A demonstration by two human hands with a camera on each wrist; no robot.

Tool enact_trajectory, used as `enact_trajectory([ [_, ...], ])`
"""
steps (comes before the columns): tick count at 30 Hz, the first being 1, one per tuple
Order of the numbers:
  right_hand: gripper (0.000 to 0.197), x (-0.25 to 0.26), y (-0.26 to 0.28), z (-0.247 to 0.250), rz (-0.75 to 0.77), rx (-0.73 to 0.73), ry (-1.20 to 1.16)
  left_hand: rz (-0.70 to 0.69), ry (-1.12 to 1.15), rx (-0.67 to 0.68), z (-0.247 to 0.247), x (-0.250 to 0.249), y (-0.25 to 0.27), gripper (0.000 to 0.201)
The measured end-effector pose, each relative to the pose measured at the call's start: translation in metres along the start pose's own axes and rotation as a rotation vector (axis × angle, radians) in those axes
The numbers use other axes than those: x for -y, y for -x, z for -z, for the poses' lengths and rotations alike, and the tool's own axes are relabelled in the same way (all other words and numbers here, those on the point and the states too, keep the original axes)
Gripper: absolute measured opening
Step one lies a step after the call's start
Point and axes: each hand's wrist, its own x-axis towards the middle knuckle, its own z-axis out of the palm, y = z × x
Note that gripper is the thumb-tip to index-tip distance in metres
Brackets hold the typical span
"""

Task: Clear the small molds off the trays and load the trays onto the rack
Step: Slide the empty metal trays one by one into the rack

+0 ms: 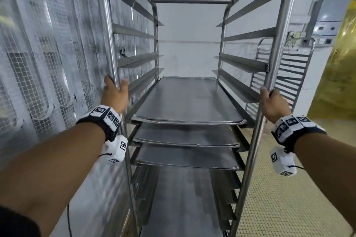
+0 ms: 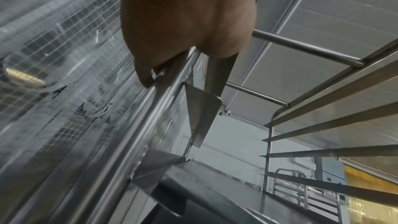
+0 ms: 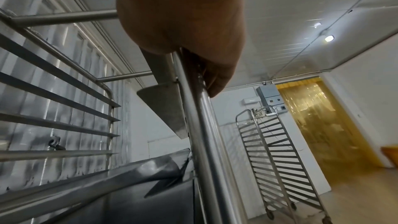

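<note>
A tall steel rack [image 1: 277,54] stands straight ahead of me. Three flat metal trays sit on its middle rails, stacked closely: the top tray [image 1: 185,100], one below it [image 1: 185,134], and a third [image 1: 185,157]. No small molds show on them. My left hand [image 1: 115,91] grips the rack's front left post [image 1: 107,44], fingers curled round the tube as the left wrist view [image 2: 150,74] shows. My right hand [image 1: 273,102] grips the front right post, fingers wrapped round it [image 3: 217,81]. The upper rails are bare.
A mesh-backed plastic sheet [image 1: 38,63] runs close along the rack's left side. A second, bare rack [image 1: 285,75] stands at the back right near a yellow strip curtain [image 1: 339,73]. Tiled floor [image 1: 279,198] lies to the right.
</note>
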Motion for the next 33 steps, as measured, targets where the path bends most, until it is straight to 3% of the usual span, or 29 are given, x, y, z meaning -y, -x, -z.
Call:
enact_trajectory([
  [6, 0.047, 0.005, -0.018, -0.017, 0.075, -0.167, -0.196, -0.015, 0.068, -0.193, -0.013, -0.008, -0.014, 0.052],
  [12, 0.050, 0.005, -0.023, -0.033, 0.108, -0.289, -0.316, -0.127, 0.036, -0.385, -0.032, 0.006, -0.025, 0.053],
  [24, 0.050, 0.005, -0.082, -0.080, 0.059, -0.414, -0.311, -0.214, 0.098, -0.393, -0.075, 0.015, -0.074, 0.046],
  [33, 0.051, 0.009, -0.132, -0.119, 0.037, -0.453, -0.288, -0.181, 0.119, -0.389, -0.115, 0.023, -0.120, 0.042],
])
